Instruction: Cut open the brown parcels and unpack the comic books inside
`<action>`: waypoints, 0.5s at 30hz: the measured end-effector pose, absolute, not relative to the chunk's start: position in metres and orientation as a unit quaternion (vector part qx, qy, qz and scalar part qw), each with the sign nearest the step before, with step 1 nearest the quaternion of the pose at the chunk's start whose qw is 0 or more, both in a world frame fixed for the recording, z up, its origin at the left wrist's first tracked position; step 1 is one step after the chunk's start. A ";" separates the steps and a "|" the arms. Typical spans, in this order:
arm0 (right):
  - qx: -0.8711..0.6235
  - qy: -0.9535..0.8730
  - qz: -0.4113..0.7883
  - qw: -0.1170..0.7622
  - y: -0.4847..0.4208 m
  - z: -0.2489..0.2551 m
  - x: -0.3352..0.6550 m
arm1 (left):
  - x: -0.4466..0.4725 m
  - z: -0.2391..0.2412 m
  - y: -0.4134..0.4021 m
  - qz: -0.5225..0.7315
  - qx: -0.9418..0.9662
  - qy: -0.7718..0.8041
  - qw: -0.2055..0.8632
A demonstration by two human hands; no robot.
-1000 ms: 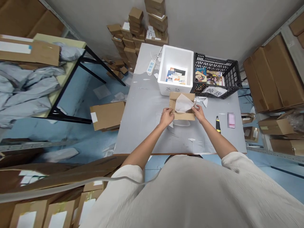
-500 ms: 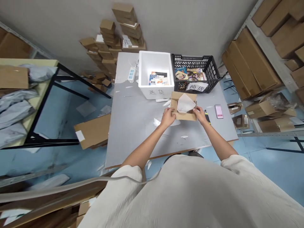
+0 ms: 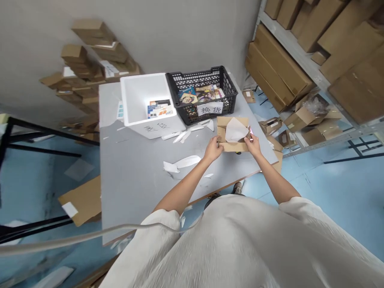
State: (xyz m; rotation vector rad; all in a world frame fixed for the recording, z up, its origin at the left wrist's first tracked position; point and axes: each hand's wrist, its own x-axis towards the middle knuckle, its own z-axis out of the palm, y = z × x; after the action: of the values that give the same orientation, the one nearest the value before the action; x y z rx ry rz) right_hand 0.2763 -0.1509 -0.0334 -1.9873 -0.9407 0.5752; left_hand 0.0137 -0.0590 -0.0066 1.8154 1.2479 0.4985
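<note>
Head view: a grey table [image 3: 135, 180] spreads beneath the black crate [image 3: 230, 105], with a white bin [image 3: 168, 130] standing against the crate's left side. The open cardboard box [image 3: 234, 147] is held in front of the crate's right end, on the person's side; a second ago it was in front of the bin, left of the crate. White paper [image 3: 236, 130] still sits in its opening, so this looks like carrying, with the contents left as they were. The left hand [image 3: 213, 148] pinches the box's left front corner between thumb and fingers; the right hand [image 3: 253, 145] grips the right front corner likewise.

Books [image 3: 205, 93] inside the crate have colourful covers, their print too small to read. The crate's white sign [image 3: 210, 109] reads 换货; left of it, the bin bears two handwritten characters, the first unclear, the second apparently 货. No brand is legible.
</note>
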 end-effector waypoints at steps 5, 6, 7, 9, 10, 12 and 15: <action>-0.814 -0.342 0.200 0.425 -0.195 -0.038 0.337 | 0.080 -0.005 -0.071 0.173 0.768 0.471 0.399; -0.815 -0.340 0.197 0.426 -0.205 -0.040 0.348 | 0.094 -0.006 -0.074 0.167 0.771 0.464 0.404; -0.816 -0.337 0.192 0.429 -0.215 -0.041 0.358 | 0.108 -0.007 -0.077 0.162 0.773 0.456 0.410; -0.820 -0.326 0.178 0.435 -0.234 -0.043 0.377 | 0.137 -0.010 -0.085 0.154 0.778 0.441 0.421; -0.823 -0.317 0.169 0.439 -0.244 -0.044 0.386 | 0.151 -0.011 -0.089 0.154 0.781 0.432 0.424; -0.831 -0.295 0.150 0.447 -0.263 -0.043 0.404 | 0.181 -0.013 -0.096 0.152 0.788 0.412 0.431; -0.843 -0.257 0.120 0.456 -0.287 -0.039 0.430 | 0.227 -0.013 -0.104 0.151 0.805 0.366 0.442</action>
State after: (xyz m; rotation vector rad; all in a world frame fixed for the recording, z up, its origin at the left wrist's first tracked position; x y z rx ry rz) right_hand 0.4303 -0.2872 -0.0395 -2.0797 -0.6348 0.2968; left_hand 0.2270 -0.1038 -0.0126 1.9967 0.9074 0.3744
